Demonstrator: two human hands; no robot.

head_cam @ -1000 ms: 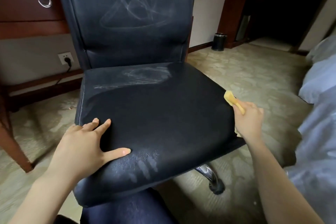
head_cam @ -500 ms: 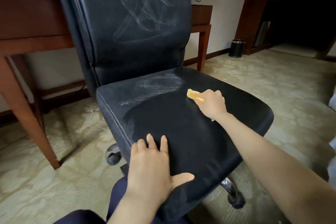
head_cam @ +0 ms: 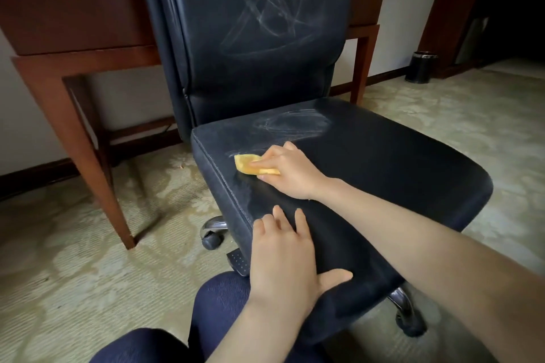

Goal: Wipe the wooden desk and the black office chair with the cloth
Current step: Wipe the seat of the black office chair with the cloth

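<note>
The black office chair [head_cam: 383, 168] stands in front of me, with pale wipe streaks on its backrest and on the rear of the seat. My right hand [head_cam: 290, 172] grips a small yellow cloth [head_cam: 250, 165] and presses it on the seat near its left edge. My left hand [head_cam: 284, 256] lies flat on the seat's front corner, fingers spread. Behind the chair stands the wooden desk [head_cam: 73, 35], its top out of sight.
The desk's leg [head_cam: 88, 156] stands left of the chair on patterned carpet. A chair castor [head_cam: 211, 240] shows under the seat's left side and another [head_cam: 411, 326] at the right. A black bin [head_cam: 421, 67] sits at the far right wall. My knees in dark trousers [head_cam: 212, 312] are below.
My right hand has swept the cloth leftward across the seat, from its right edge to near its left edge. My left hand stayed on the front corner as the view shifted.
</note>
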